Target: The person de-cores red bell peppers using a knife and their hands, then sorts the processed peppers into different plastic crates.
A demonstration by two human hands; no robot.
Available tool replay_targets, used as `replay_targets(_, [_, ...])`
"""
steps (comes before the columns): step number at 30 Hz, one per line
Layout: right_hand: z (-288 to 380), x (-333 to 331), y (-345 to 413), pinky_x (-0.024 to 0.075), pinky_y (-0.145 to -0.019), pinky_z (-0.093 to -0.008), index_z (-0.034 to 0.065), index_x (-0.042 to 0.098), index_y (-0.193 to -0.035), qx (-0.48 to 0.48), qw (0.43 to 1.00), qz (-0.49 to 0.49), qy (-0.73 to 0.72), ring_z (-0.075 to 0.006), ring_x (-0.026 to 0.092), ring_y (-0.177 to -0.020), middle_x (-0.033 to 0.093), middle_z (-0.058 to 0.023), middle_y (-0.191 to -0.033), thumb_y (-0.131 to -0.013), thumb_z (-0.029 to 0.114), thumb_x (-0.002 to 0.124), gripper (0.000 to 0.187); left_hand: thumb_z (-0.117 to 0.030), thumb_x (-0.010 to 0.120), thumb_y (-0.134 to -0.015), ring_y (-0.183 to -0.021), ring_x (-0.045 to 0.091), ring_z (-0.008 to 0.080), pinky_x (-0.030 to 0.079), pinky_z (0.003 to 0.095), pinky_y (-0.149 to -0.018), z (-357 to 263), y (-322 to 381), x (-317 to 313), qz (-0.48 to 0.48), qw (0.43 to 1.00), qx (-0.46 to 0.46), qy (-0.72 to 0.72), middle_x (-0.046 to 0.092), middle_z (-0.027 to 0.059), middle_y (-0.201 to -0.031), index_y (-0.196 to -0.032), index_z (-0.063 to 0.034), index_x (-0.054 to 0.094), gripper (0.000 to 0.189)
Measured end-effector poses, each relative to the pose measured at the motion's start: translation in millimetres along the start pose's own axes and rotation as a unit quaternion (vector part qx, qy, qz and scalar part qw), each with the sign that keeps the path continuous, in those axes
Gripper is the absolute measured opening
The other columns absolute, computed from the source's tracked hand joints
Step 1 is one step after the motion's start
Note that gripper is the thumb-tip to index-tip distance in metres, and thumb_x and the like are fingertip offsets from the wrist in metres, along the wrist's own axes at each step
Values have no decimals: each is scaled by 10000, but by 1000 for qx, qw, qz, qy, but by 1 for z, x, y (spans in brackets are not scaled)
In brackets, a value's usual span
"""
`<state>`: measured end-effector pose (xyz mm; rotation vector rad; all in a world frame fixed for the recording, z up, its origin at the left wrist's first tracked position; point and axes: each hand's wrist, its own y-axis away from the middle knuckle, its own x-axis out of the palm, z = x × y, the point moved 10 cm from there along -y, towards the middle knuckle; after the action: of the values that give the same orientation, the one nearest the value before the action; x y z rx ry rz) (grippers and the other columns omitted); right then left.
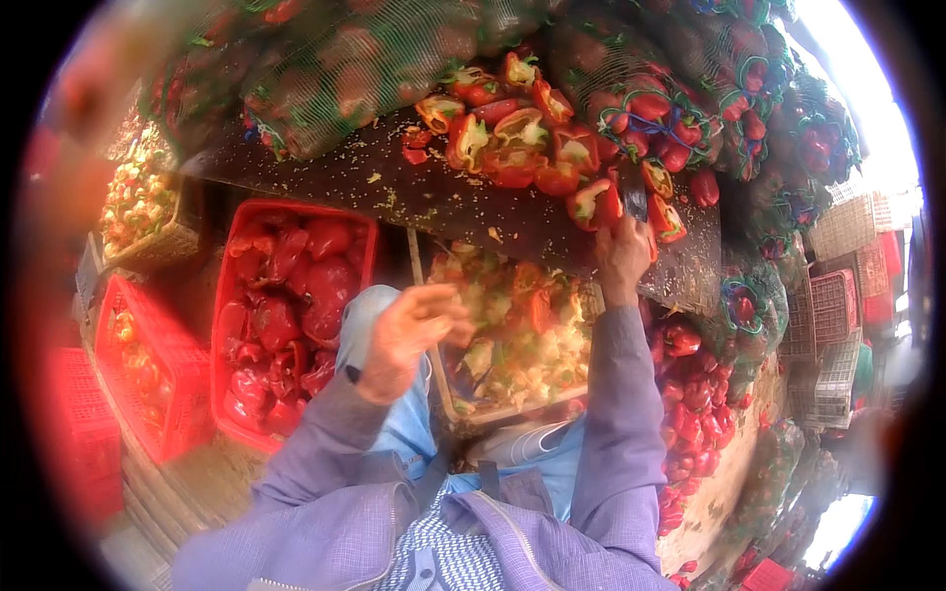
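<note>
My right hand (624, 247) is closed on the handle end of a knife (633, 190), whose dark broad blade points away from me among the cut peppers. Beneath that hand lies a dark board (443, 192) strewn with seeds. Halved red bell peppers (521, 137) are heaped at its far middle, their pale cores showing. My left hand (421, 329), somewhat blurred, is raised above my knee with its fingers apart and holds nothing that I can see. Below and between the hands is a crate (447, 391) of pepper cores and trimmings (532, 347).
Green mesh sacks (355, 81) of red peppers line the board's far side. A red crate (222, 325) of cored peppers stands at left, with another red crate (196, 399) and a bin of cores (166, 244) farther left. Whole red peppers (691, 414) are piled at right.
</note>
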<state>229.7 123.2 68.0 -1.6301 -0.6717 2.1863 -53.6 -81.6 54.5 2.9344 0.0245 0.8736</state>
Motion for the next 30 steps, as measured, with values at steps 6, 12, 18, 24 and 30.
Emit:
replay_targets(6, [88, -77, 75, 524, -669, -469, 35, 620, -897, -28, 986, -42, -162, -359, 610, -742, 605, -170, -888, -836, 135, 730, 161, -320, 631, -985, -1325, 490, 285, 540, 419, -970, 82, -57, 47, 13, 996, -63, 64, 357, 184, -1529, -1565, -32, 239, 757])
replay_targets(12, [162, -111, 142, 557, -678, -409, 50, 678, -975, -128, 945, 67, -293, -331, 672, -795, 671, -170, -949, -801, 51, 719, 179, -231, 573, -1004, -1224, 575, 175, 540, 366, -945, 90, -57, 42, 15, 988, -64, 139, 539, 68, -1415, -1537, -103, 349, 592])
replay_targets(18, [142, -110, 127, 527, -684, -444, 29, 636, -1136, -72, 986, 60, -136, -354, 636, -834, 647, -178, -927, -845, 138, 664, 312, -258, 466, -1055, -1294, 519, 167, 508, 311, -979, 75, -20, 41, 5, 999, -19, -47, 509, 55, -1461, -1538, -95, 374, 518])
replay_targets(24, [116, -78, 135, 536, -598, -450, 42, 580, -958, -71, 985, 152, -44, -345, 665, -747, 625, -172, -880, -796, 248, 717, 296, -129, 526, -1027, -1312, 515, 221, 459, 331, -1052, 57, 2, 60, 36, 937, 121, -327, 524, 134, -1440, -1471, -28, 466, 459])
replay_targets(30, [104, -77, 139, 538, -576, -434, 44, 573, -878, -78, 990, 91, -81, -347, 661, -682, 638, -162, -810, -829, 245, 698, 242, -109, 510, -1036, -1231, 583, 232, 476, 323, -1043, 40, 6, 78, 64, 905, 131, -401, 567, 144, -1387, -1449, -13, 482, 425])
